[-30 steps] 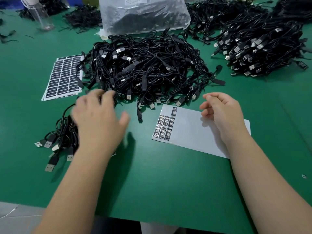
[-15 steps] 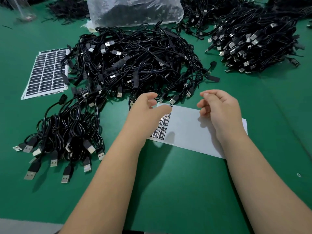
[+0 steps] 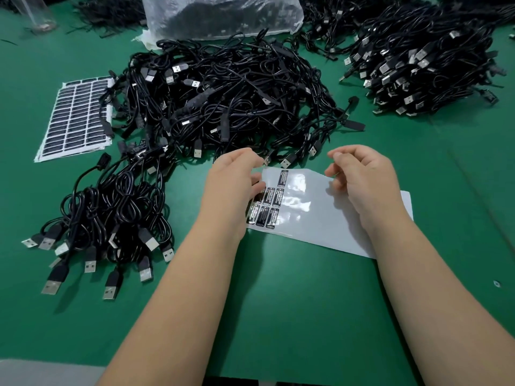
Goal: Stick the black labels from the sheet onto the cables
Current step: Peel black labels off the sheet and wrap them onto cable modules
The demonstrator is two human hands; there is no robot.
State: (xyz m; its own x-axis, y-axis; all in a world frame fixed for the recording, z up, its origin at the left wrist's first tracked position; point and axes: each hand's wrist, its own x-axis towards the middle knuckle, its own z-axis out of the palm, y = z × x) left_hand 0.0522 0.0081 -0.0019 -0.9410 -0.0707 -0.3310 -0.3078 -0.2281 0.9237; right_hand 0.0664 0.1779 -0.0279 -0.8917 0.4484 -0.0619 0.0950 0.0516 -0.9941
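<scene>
A white backing sheet [image 3: 320, 221] lies on the green table with several black labels [image 3: 269, 210] at its left end. My left hand [image 3: 228, 188] pinches that left end, and the sheet's near-left part curves up glossy off the table. My right hand [image 3: 365, 182] rests on the sheet's right part with loosely curled fingers and holds nothing. A big tangled pile of black USB cables [image 3: 228, 93] lies just behind the sheet. A smaller bundle of cables [image 3: 111, 213] lies to the left with its plugs fanned toward me.
A full sheet of black labels [image 3: 78, 118] lies at the far left, partly under cables. Another cable heap [image 3: 426, 59] fills the back right. A clear plastic bag of cables [image 3: 220, 15] stands at the back centre, with a clear bottle [image 3: 39, 12] at the back left.
My left hand left the small cable bundle, crossed to the right and took hold of the label sheet's left end, which has lifted. My right hand stayed on the sheet.
</scene>
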